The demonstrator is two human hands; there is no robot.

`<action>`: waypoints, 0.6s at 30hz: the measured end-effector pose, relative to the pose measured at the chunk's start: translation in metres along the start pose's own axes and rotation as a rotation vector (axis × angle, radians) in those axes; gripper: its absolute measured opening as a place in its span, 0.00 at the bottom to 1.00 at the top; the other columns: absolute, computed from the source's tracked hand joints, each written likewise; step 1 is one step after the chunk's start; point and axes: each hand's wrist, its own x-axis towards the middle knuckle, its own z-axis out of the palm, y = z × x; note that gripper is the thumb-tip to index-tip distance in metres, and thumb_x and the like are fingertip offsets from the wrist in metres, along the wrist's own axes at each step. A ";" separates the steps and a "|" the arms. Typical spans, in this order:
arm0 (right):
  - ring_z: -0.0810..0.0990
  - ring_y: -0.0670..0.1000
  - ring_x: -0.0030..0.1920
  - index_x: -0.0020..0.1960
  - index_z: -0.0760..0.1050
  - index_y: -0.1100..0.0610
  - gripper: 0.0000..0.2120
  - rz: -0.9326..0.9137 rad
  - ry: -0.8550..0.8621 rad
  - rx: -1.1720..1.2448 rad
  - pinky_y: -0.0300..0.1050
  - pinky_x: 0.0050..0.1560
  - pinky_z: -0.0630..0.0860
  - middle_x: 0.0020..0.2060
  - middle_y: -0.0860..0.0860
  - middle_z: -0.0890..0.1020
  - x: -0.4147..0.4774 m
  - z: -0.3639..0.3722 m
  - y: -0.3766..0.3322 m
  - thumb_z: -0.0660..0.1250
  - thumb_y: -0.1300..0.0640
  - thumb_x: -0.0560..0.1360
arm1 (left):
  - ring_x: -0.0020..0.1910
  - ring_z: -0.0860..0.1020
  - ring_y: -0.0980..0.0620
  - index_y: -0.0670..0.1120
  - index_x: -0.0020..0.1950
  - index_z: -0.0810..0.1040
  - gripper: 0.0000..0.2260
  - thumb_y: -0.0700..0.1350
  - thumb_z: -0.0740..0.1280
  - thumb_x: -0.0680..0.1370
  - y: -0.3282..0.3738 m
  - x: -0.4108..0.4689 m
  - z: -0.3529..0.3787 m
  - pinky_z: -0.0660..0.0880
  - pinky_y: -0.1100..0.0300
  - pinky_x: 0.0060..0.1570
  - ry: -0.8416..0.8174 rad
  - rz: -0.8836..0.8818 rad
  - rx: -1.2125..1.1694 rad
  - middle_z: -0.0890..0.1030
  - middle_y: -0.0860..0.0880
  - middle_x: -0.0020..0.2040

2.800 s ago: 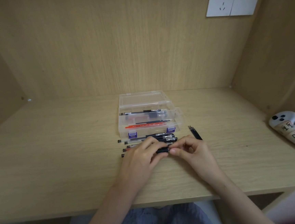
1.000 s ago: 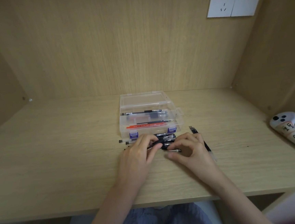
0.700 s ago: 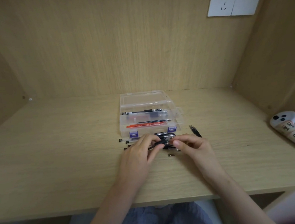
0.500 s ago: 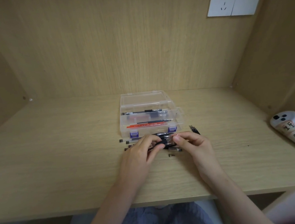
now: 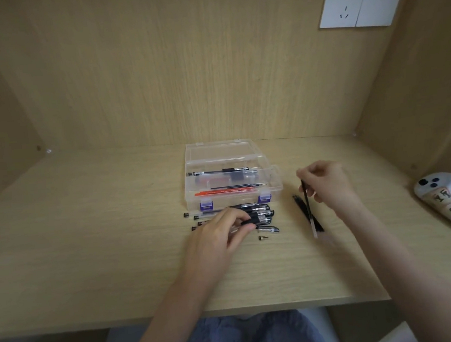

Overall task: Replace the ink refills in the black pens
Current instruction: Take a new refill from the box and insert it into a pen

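Two hands were over the counter [image 5: 90, 264]. The left hand [image 5: 216, 237] had its fingers [image 5: 239, 218] clenched round a black pen barrel [image 5: 257, 218], loose pens [image 5: 260, 208] just beyond. The right hand [image 5: 326, 183], farther right, pinched a thin refill [image 5: 309, 212] above the spent refills [image 5: 307, 214]. Beyond the left fingers sat the open clear box [image 5: 231, 186].

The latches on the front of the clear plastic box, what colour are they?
Purple. The two latches on the box show in the head view.
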 end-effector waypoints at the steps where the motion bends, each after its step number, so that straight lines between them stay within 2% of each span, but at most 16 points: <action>1: 0.73 0.45 0.23 0.41 0.76 0.62 0.08 -0.002 -0.005 -0.088 0.36 0.25 0.67 0.30 0.57 0.80 0.002 0.004 0.005 0.67 0.57 0.75 | 0.38 0.73 0.65 0.52 0.50 0.77 0.16 0.60 0.57 0.74 0.001 0.000 0.000 0.69 0.71 0.36 -0.004 0.001 0.002 0.76 0.62 0.43; 3: 0.74 0.44 0.23 0.42 0.77 0.63 0.08 -0.028 -0.020 -0.230 0.36 0.26 0.69 0.28 0.55 0.78 0.003 0.011 0.012 0.67 0.57 0.75 | 0.39 0.73 0.66 0.51 0.50 0.77 0.16 0.60 0.57 0.74 0.001 0.000 0.000 0.68 0.73 0.37 -0.009 0.003 0.002 0.78 0.61 0.44; 7: 0.80 0.57 0.38 0.44 0.79 0.63 0.11 -0.089 -0.050 -0.373 0.46 0.40 0.74 0.36 0.57 0.81 -0.003 0.018 0.020 0.68 0.54 0.75 | 0.42 0.71 0.67 0.51 0.50 0.77 0.14 0.58 0.59 0.75 0.000 -0.001 0.001 0.69 0.70 0.38 -0.005 0.000 0.003 0.78 0.60 0.43; 11: 0.77 0.53 0.40 0.46 0.79 0.60 0.07 -0.271 0.014 -0.420 0.43 0.39 0.68 0.40 0.54 0.81 -0.008 0.017 0.008 0.64 0.58 0.76 | 0.41 0.71 0.67 0.52 0.50 0.77 0.14 0.58 0.59 0.75 0.001 0.000 0.001 0.68 0.75 0.38 -0.013 -0.006 0.026 0.77 0.62 0.44; 13: 0.76 0.51 0.41 0.46 0.80 0.58 0.07 -0.387 0.003 -0.384 0.44 0.41 0.70 0.42 0.52 0.82 -0.008 0.018 -0.004 0.64 0.58 0.76 | 0.41 0.72 0.66 0.52 0.50 0.77 0.11 0.56 0.62 0.75 0.000 0.000 0.001 0.66 0.79 0.36 -0.011 -0.019 0.021 0.75 0.63 0.43; 16: 0.75 0.49 0.49 0.50 0.81 0.55 0.09 -0.521 -0.143 -0.366 0.46 0.49 0.72 0.44 0.50 0.83 -0.008 0.032 -0.021 0.63 0.54 0.78 | 0.42 0.72 0.66 0.51 0.49 0.78 0.09 0.55 0.64 0.75 -0.001 0.001 0.002 0.65 0.80 0.36 0.009 -0.015 0.007 0.77 0.61 0.42; 18: 0.73 0.51 0.50 0.50 0.80 0.57 0.12 -0.570 -0.288 -0.431 0.48 0.52 0.70 0.44 0.52 0.82 -0.006 0.047 -0.028 0.61 0.53 0.79 | 0.42 0.72 0.66 0.51 0.49 0.78 0.09 0.55 0.64 0.75 -0.001 0.000 0.002 0.65 0.80 0.37 0.016 -0.013 -0.008 0.78 0.60 0.43</action>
